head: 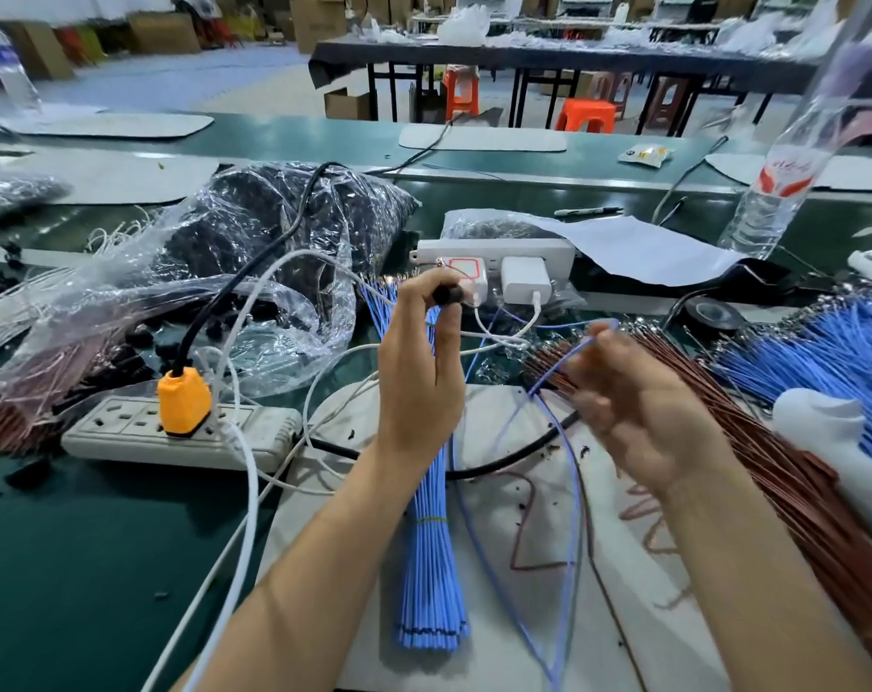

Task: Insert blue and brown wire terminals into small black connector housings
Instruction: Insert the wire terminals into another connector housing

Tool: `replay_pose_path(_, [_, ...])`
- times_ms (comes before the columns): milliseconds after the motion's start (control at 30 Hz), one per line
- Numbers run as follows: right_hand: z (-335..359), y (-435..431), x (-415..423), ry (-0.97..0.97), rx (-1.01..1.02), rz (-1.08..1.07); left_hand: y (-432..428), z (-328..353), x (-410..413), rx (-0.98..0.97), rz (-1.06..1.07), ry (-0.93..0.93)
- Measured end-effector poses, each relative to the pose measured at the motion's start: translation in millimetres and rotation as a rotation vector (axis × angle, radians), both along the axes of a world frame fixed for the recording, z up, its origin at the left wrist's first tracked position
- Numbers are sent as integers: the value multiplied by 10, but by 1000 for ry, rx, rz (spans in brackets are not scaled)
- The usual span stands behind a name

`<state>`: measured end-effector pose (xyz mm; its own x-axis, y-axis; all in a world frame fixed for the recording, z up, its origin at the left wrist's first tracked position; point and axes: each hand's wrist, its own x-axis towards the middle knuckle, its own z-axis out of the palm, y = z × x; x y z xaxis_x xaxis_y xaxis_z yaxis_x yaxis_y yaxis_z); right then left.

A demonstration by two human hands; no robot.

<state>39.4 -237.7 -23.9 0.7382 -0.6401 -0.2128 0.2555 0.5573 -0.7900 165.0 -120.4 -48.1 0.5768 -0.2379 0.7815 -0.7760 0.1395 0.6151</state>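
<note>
My left hand (419,362) is raised above the mat and pinches a small black connector housing (449,295) between thumb and fingertips. My right hand (639,407), blurred, holds a thin blue wire (564,364) that loops down over the grey mat (499,566). A tied bundle of blue wires (429,566) lies under my left wrist. Brown wires (773,467) fan out to the right of my right hand, and more blue wires (833,352) lie beyond them. A clear bag of black housings (284,227) sits at the back left.
A white power strip (139,432) with an orange plug (183,402) lies left of the mat. A second strip with white chargers (504,267) stands behind my hands. White cables cross the green table (74,541). A plastic bottle (773,187) stands at the back right.
</note>
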Motion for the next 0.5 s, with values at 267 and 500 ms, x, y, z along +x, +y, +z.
replay_pose_path(267, [308,-496,-381,-502,127,-144,-35,38,-137,117,-41,-131])
replay_pose_path(500, [46,-289,-348,-213,-264,-313,-152,-88,-386,357,-283,-205])
